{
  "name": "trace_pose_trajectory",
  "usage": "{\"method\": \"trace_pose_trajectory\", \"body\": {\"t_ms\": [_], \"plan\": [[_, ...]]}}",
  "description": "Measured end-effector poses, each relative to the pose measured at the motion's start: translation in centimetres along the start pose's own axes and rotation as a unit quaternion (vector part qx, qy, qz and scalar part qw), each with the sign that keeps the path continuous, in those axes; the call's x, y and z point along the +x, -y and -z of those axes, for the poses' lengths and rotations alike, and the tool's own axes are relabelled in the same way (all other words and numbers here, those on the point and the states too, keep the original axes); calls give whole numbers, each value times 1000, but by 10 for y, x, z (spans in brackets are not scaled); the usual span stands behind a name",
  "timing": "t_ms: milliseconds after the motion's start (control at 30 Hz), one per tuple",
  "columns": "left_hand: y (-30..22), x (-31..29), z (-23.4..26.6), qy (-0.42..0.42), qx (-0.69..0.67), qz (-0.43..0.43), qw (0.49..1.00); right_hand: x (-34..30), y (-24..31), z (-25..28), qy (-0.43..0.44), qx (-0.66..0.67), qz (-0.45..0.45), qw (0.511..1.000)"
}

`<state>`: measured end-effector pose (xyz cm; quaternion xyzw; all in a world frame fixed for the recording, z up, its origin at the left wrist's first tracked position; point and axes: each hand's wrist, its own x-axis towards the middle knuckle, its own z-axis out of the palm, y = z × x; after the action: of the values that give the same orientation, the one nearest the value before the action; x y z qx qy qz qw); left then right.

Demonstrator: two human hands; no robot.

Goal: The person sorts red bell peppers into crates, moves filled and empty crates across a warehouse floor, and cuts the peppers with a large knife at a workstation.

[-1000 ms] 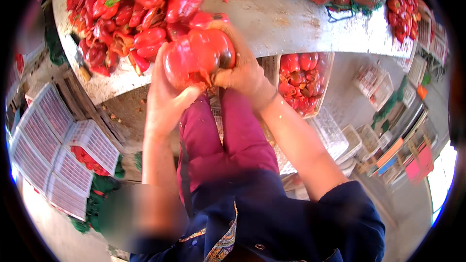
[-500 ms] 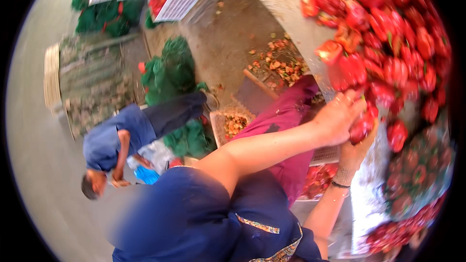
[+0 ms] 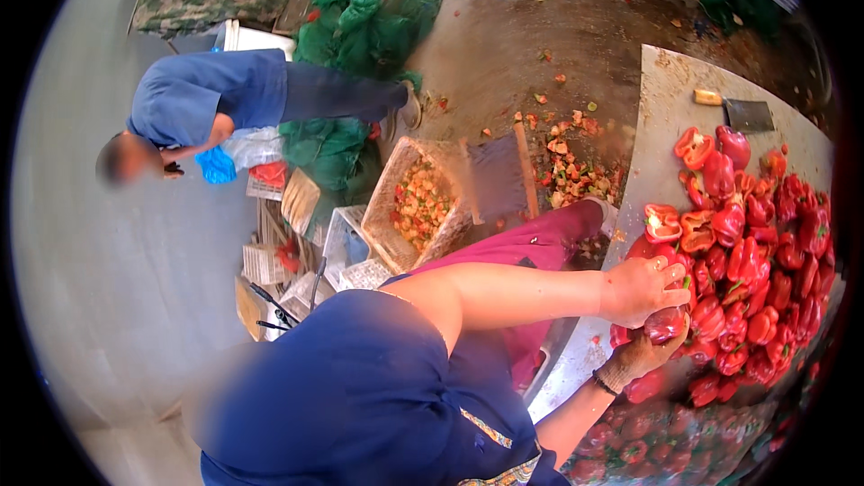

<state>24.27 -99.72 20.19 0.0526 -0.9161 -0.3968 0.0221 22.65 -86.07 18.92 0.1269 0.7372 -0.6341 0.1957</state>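
A red bell pepper (image 3: 664,325) is held between both hands at the near edge of the table. My left hand (image 3: 637,291) is closed over its upper side, fingers curled near a bit of green stem. From below, my right hand (image 3: 641,360), in what looks like a tan knit glove, wraps round the same pepper. Whether the left fingers also hold a small tool is hidden. Beyond the hands lies a large heap of red bell peppers (image 3: 742,256). Some, such as the halved pepper (image 3: 663,223), are cut open and show pale insides.
A cleaver (image 3: 749,115) with a wooden handle lies on the table (image 3: 661,117). A basket (image 3: 385,189) of pepper scraps stands left of my leg, and more scraps (image 3: 576,166) litter the floor. Another person (image 3: 211,94) bends over near green netting (image 3: 369,22). Plastic-covered peppers (image 3: 657,436) lie lower right.
The view has turned, bringing the cleaver and more of the table into sight. Both hands still grip a pepper, with the left hand over its upper side.
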Motion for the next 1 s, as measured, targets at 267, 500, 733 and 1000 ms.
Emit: {"method": "trace_pose_trajectory", "body": {"t_ms": [267, 500, 733, 1000], "plan": [[28, 42, 24, -19, -73, -48, 996, 32, 27, -17, 15, -109, 107, 988], [42, 61, 26, 68, -94, -26, 993, 45, 0, -9, -27, -132, 148, 980], [96, 82, -23, 184, -440, 171, 862, 35, -20, 40, -21, 149, 54, 987], [116, 69, -54, 130, -536, 330, 766, 69, -46, 62, 54, 623, -46, 779]]}}
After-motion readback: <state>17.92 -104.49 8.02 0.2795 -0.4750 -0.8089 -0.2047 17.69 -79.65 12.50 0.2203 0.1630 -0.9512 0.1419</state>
